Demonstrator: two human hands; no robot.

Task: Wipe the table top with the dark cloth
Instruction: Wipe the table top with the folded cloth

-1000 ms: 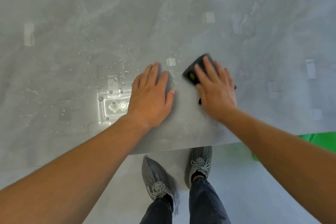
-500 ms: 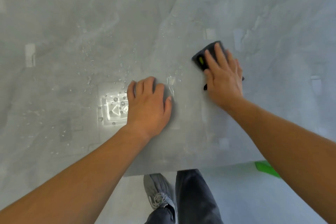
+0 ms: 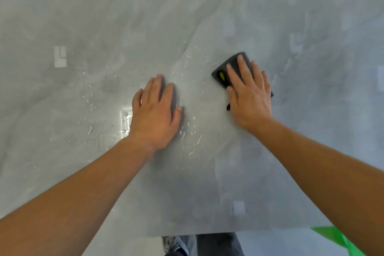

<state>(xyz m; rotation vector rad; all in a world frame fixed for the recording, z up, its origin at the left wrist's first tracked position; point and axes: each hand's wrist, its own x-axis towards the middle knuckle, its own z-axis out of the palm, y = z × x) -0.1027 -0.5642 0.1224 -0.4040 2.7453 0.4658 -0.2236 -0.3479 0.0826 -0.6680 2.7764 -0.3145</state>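
The grey marbled table top (image 3: 311, 151) fills most of the view. A dark cloth (image 3: 226, 68) with a small yellow mark lies flat on it, right of centre. My right hand (image 3: 249, 95) presses down on the cloth with fingers spread; only the cloth's far left corner and a bit of its edges show. My left hand (image 3: 155, 114) rests palm down on the bare table, fingers together, holding nothing. Water droplets (image 3: 187, 131) lie between and to the left of my hands.
The table's near edge (image 3: 207, 234) runs along the bottom, with my trouser legs and a shoe (image 3: 172, 245) below it. A green object (image 3: 336, 239) lies on the floor at the lower right. The far table edge shows at the top.
My right hand has slid the cloth away from me, across the table. My left hand has stayed flat on the table. The view has shifted forward, and the far edge now shows.
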